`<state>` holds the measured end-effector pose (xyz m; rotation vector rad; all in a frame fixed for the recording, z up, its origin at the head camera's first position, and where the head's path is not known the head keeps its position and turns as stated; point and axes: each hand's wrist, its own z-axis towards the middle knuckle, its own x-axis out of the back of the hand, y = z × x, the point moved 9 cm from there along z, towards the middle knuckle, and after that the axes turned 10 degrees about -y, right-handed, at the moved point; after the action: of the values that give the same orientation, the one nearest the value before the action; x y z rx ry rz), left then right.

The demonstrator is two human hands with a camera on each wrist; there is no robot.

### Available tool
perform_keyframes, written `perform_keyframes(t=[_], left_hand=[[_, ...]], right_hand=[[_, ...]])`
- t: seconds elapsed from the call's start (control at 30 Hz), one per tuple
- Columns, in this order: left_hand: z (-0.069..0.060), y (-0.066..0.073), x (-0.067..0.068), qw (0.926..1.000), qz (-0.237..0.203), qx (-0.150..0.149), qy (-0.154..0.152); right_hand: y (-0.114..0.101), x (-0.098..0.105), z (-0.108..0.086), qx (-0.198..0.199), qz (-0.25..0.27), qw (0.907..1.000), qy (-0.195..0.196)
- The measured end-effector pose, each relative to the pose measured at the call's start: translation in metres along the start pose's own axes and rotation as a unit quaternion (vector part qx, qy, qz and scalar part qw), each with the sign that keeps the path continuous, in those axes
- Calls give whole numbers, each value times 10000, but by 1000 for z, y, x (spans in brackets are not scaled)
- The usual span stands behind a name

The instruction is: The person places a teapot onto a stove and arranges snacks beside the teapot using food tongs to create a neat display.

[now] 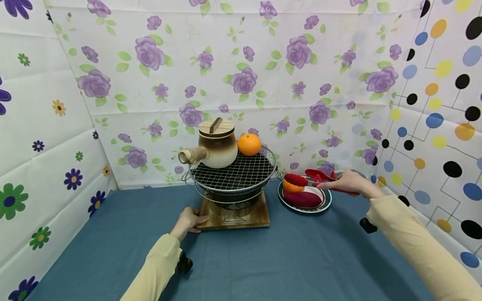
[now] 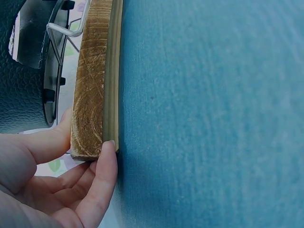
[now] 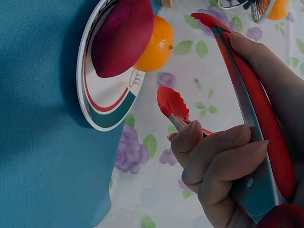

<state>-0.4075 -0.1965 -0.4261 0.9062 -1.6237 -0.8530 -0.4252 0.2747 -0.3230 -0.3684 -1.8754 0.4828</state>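
Note:
My left hand (image 1: 189,220) grips the left front corner of a wooden board (image 1: 233,221), thumb above and fingers at its edge. On that board stands a round grill stove with a wire grate (image 1: 248,171). A clay teapot (image 1: 220,146) with a wooden lid and side handle rests on the grate beside an orange (image 1: 249,144). My right hand (image 1: 350,182) holds red-tipped tongs (image 3: 256,104), their arms spread apart. The tongs' tips are near a plate (image 1: 325,205) bearing a purple sweet potato (image 3: 123,38) and another orange (image 3: 156,45). Nothing sits between the tips in the right wrist view.
A blue cloth (image 1: 241,267) covers the table. Floral sheeting (image 1: 241,83) hangs along the back, with a flower-patterned sheet on the left and a dotted one (image 1: 444,125) on the right. The plate stands close to the back edge.

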Motion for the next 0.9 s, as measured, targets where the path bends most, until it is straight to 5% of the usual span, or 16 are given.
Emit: perform_keyframes(t=[0.9], left_hand=[[0, -1, 0, 10000, 36, 64, 5]], right_hand=[[0, -13, 9, -237, -268, 9991, -205]])
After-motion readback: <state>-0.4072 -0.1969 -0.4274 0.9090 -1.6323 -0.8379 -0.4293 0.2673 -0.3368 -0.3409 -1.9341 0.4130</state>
